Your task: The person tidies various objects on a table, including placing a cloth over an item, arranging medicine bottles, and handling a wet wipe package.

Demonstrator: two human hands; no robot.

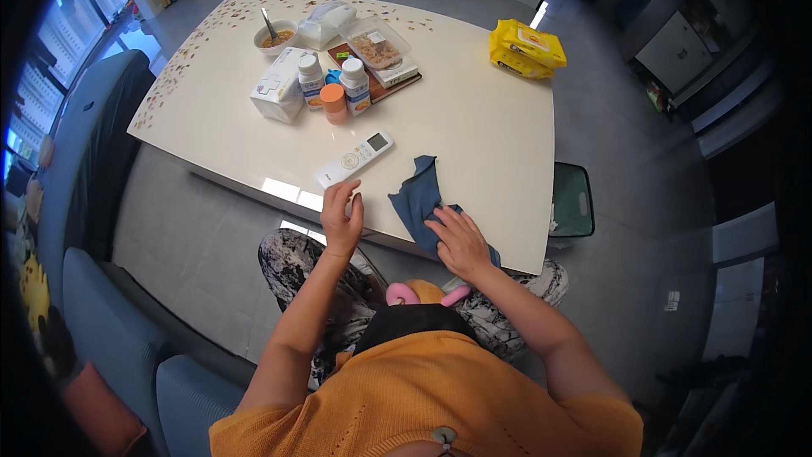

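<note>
My right hand (462, 242) lies on top of a crumpled dark blue cloth (419, 198) near the front right of the white table. Its fingers are spread over the fabric, and part of the cloth is hidden beneath the palm. Slightly above the front edge, my left hand (342, 216) has bent fingers, with a gap between thumb and index and nothing held. Just beyond its fingertips, a white remote control (355, 159) with a small grey display lies diagonally on the tabletop.
Two white pill bottles (355, 86), an orange-capped jar (333, 105), a tissue pack (279, 86), a bowl with a spoon (276, 38) and a plastic food box (375, 42) stand farther back. Yellow wipes packs (526, 49) sit at right. A green bin (573, 198) adjoins the table's right side.
</note>
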